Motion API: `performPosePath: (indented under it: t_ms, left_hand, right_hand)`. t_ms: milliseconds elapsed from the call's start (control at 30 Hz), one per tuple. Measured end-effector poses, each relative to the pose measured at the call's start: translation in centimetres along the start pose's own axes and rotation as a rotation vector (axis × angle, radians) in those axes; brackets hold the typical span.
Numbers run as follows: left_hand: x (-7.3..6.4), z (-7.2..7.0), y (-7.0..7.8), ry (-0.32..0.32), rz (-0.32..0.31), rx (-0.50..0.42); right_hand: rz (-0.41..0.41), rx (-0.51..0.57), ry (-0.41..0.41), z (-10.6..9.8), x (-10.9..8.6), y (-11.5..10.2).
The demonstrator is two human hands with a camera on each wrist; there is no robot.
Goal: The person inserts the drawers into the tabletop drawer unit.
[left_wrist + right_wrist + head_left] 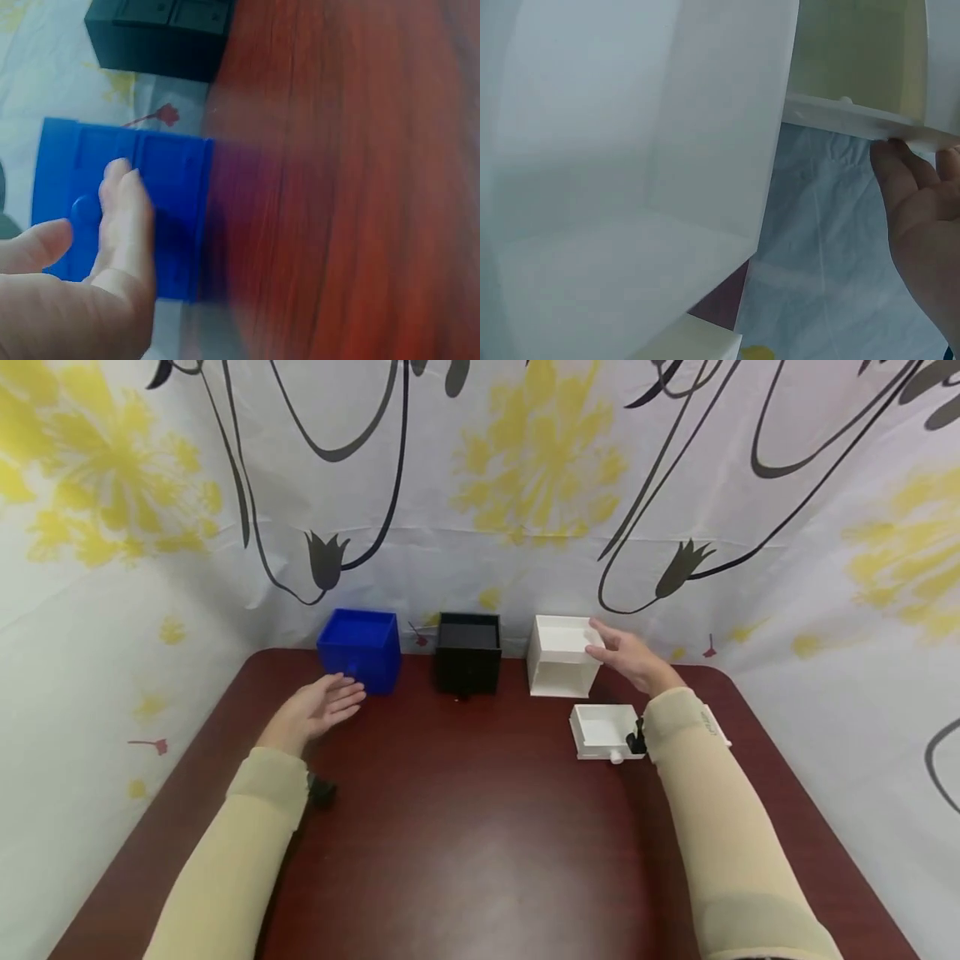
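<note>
Hand (636, 662), my right, rests spread against the right side of the white cabinet (562, 631) at the back of the table (465, 827); my left hand (318, 703), fingers straight, nears the blue cabinet (381, 662). Hard sideways pressure could tip the white one; a lowered sleeve (720, 810) could knock the loose white drawer (592, 752). The table's far edge is close; its middle offers room.

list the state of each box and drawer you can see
Blue box: upright, front closed
Black box: upright, front looks closed
White box: upright, front open
White drawer: lying out, open side up, visible inside empty
White piece behind right sleeve: mostly hidden, cannot tell
</note>
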State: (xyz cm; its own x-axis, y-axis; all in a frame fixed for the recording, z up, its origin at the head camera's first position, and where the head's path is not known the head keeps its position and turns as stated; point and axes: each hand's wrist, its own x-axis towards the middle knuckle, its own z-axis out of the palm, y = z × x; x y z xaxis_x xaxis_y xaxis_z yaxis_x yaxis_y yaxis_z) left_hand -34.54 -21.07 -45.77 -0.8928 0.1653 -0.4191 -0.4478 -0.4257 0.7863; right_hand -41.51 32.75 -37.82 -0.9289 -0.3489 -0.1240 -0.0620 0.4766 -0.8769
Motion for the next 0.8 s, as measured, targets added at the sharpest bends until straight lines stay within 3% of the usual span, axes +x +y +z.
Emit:
performPosePath:
  t_ms: [167,333,433,567,667,800]
  left_hand:
    - [-2.1,-0.5,0.3,-0.061,0.006,0.293]
    - [-4.0,1.8,0.5,-0.086,0.155,0.540]
    - [-4.6,5.0,0.1,-0.157,0.265,0.549]
    - [-4.3,11.0,-0.8,-0.328,0.381,0.445]
    - [-3.3,15.7,-1.0,-0.413,0.433,0.353]
    - [-0.7,20.9,-0.6,-0.432,0.462,0.280]
  right_hand:
    - [0.032,0.061,0.014,0.2,-0.3,1.1]
    - [0.003,0.082,0.016,-0.1,-0.4,1.5]
    - [-0.014,0.092,0.009,-0.2,-0.3,1.3]
    - [-0.024,0.101,0.011,-0.3,-0.4,1.3]
    - [-0.029,0.119,0.015,-0.3,-0.1,1.4]
    - [-0.043,0.114,0.023,0.0,0.8,2.2]
